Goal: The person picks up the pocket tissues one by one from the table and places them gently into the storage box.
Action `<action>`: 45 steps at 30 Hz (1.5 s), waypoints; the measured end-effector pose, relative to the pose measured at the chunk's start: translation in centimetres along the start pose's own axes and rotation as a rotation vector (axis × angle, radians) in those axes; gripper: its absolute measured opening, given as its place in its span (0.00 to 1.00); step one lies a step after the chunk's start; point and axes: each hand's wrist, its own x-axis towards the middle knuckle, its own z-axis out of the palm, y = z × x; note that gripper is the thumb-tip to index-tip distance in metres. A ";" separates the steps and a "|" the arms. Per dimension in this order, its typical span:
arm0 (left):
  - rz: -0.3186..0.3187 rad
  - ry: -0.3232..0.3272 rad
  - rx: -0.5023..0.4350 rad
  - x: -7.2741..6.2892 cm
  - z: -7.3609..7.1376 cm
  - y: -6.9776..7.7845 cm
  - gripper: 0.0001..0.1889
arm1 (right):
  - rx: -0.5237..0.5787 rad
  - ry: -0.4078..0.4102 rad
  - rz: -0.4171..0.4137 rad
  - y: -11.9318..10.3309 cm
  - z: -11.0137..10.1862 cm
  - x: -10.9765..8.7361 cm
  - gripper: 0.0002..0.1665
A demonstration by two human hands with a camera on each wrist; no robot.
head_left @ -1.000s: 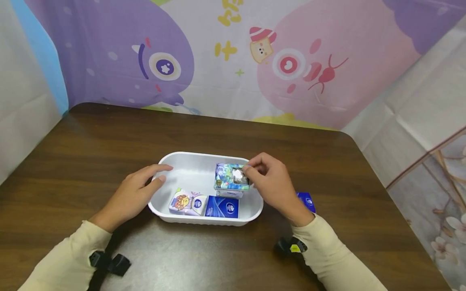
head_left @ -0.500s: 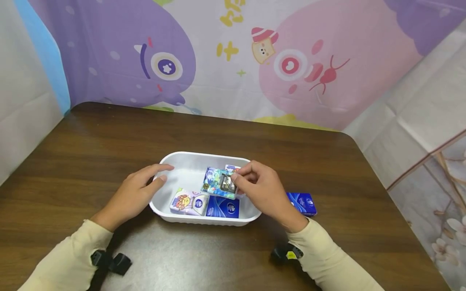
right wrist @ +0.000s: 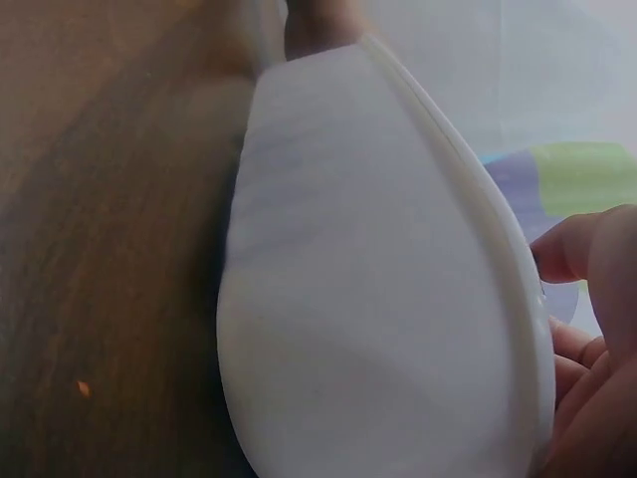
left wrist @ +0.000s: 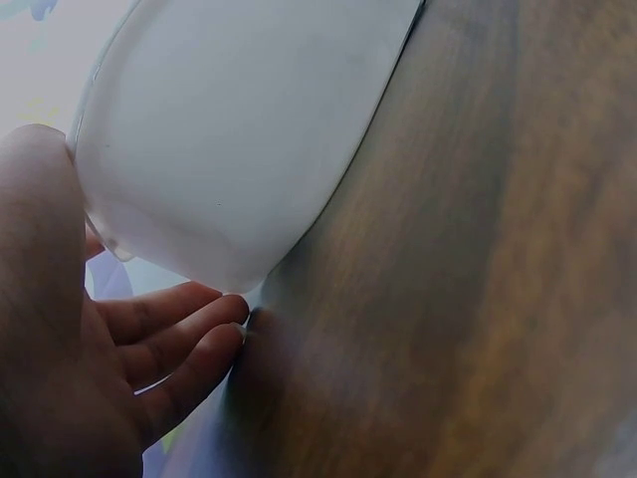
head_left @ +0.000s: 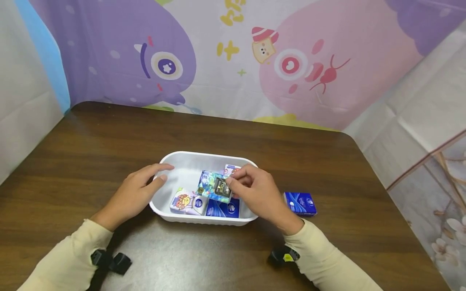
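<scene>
My right hand (head_left: 256, 194) pinches a small tissue pack (head_left: 209, 186) with a blue-green floral print and a dark label, thumb on top. It is held tilted over the white plastic basin (head_left: 186, 178). Below it inside lie a cartoon-print tissue pack (head_left: 187, 203) and a dark blue tissue pack (head_left: 221, 209), side by side along the near wall. Another light-printed pack (head_left: 229, 169) shows partly behind my right fingers. My left hand (head_left: 136, 190) rests at the basin's left end, thumb and index finger reaching over the rim. In the left wrist view its other fingers (left wrist: 189, 344) lie relaxed against the outer wall.
One blue tissue pack (head_left: 300, 203) lies on the brown wooden table (head_left: 233, 254), right of the basin and beside my right wrist. A cartoon-print cloth (head_left: 225, 81) hangs along the table's far edge. Black wrist cameras (head_left: 120, 263) sit on both sleeves.
My right hand has carried the floral tissue pack left and toward me across the basin, uncovering the pack behind it. More of the blue pack on the table shows. My left hand stays put.
</scene>
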 end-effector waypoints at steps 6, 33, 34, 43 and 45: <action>0.001 0.004 0.007 -0.2 0.1 -0.2 0.17 | -0.023 0.003 0.001 0.0 0.4 -0.2 0.06; 0.023 0.019 0.015 0.1 0.4 -0.6 0.18 | -0.040 -0.032 -0.159 -2.0 3.2 1.3 0.07; 0.025 0.018 0.015 0.1 0.4 -0.7 0.18 | -0.038 -0.030 -0.159 -2.0 3.2 1.3 0.07; 0.023 0.020 0.001 0.1 0.4 -0.7 0.18 | -0.040 -0.044 -0.191 -1.8 3.8 1.4 0.06; 0.018 0.018 0.000 0.2 0.4 -0.8 0.18 | -0.037 -0.051 -0.190 -1.9 3.9 1.3 0.06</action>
